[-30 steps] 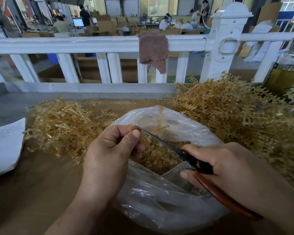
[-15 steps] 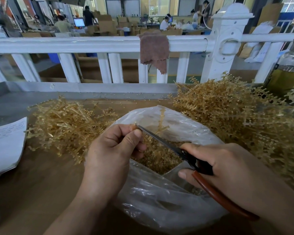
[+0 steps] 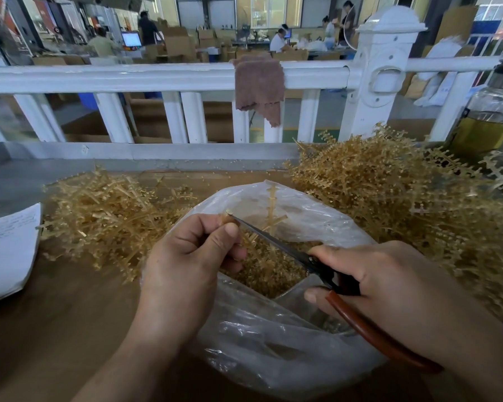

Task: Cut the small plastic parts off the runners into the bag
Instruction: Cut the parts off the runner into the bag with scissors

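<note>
A clear plastic bag (image 3: 276,343) lies open in front of me, with small tan cut parts (image 3: 269,271) heaped inside. My left hand (image 3: 186,265) pinches a tan plastic runner (image 3: 225,217) over the bag's mouth. My right hand (image 3: 381,282) grips scissors (image 3: 285,246) with red-brown handles; their dark blades point up-left and the tips touch the runner at my left fingers. Another runner (image 3: 272,210) stands against the bag's far wall.
A big heap of tan runners (image 3: 395,198) lies at the right, and a smaller heap (image 3: 105,216) at the left. White paper (image 3: 6,250) sits at the left edge. A white railing (image 3: 157,75) with a brown cloth (image 3: 259,88) runs behind. A jar (image 3: 488,120) stands far right.
Both hands and the scissors stay in nearly the same place; the blade tips remain at the runner in my left fingers. The view has shifted only slightly.
</note>
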